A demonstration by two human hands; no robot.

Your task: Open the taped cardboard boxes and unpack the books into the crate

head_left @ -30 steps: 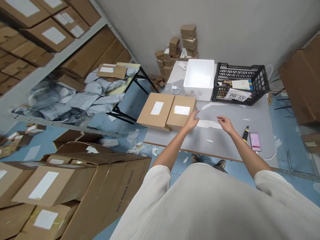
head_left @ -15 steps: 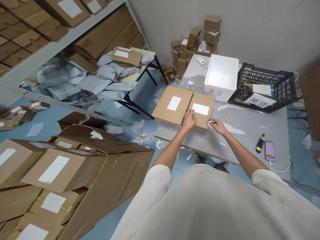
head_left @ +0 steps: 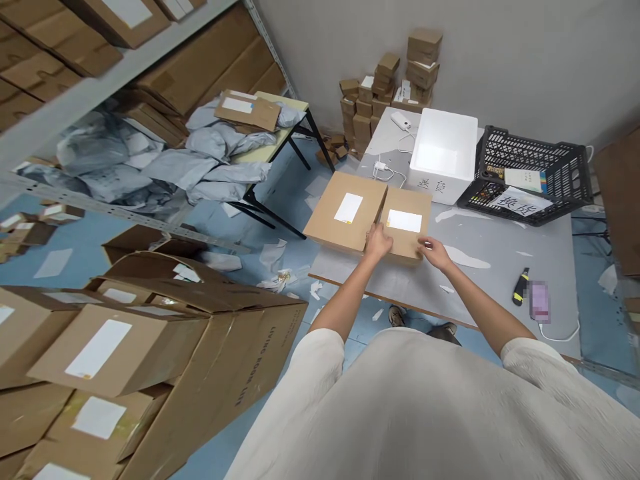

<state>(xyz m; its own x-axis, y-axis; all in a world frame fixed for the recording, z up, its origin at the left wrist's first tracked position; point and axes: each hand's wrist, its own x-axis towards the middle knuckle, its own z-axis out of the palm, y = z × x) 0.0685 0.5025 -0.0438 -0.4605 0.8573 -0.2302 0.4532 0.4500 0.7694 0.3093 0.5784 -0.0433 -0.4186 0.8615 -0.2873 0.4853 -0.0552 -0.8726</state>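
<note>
Two brown cardboard boxes with white labels lie side by side on the grey table (head_left: 500, 267). The smaller right-hand cardboard box (head_left: 406, 243) is between my hands. My left hand (head_left: 379, 243) has its fingers curled over that box's left edge, at the gap beside the larger left-hand box (head_left: 330, 205). At the opposite edge my right hand (head_left: 434, 253) closes with thumb and fingers on the near right corner. The fingertips of my left hand are partly hidden in the gap.
Behind the boxes stand a white bin (head_left: 440, 185) and a black plastic crate (head_left: 540, 150). A box cutter (head_left: 521, 288) and a blurred purple device (head_left: 540, 302) lie at the right. A large open carton (head_left: 250, 353) full of boxes stands at left, near grey parcels (head_left: 180, 167).
My left hand has come off the top of the right-hand box to its left edge, fingers now curled. My right hand has closed on the right edge. The box has turned slightly.
</note>
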